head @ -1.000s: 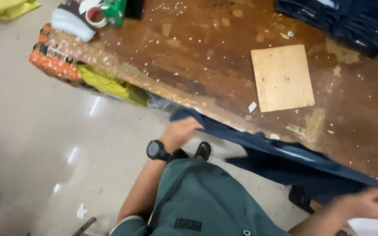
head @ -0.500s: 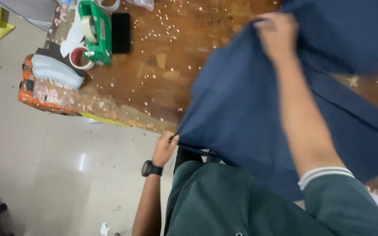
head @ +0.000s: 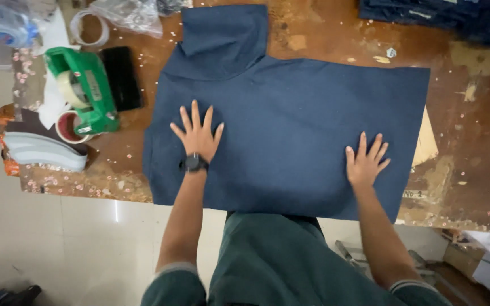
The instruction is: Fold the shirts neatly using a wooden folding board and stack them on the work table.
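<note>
Nearest the camera, a green-clad torso and two bare forearms are seen reaching over the near edge of a worn wooden table [head: 472, 141]. The left hand [head: 197, 133], with a black wristwatch [head: 194, 164] at its wrist, is laid flat with fingers spread wide on the left half of a navy blue garment [head: 301, 113]. The right hand [head: 365, 161] is pressed palm-down, fingers also splayed, near the garment's lower right corner. Nothing is gripped by either hand; the cloth is only held down.

The garment is spread flat across the middle of the table, its near hem just over the table's edge, and a narrower part is folded at the far end. It is judged to be soft, light and limp, a matte woven cloth likely to slide a little on the tabletop and to crease readily; it would best be taken by pinching at corners or along a hem.

A pale flat board [head: 426, 141] is partly covered under the cloth's right edge. To the left, a green tape dispenser [head: 83, 90], a black rectangular object [head: 121, 78] and a tape roll [head: 69, 126] are seen. The tabletop is scuffed, patchy brown and speckled with small pale scraps. At the far right, folded dark garments [head: 443, 17] are stacked.
</note>
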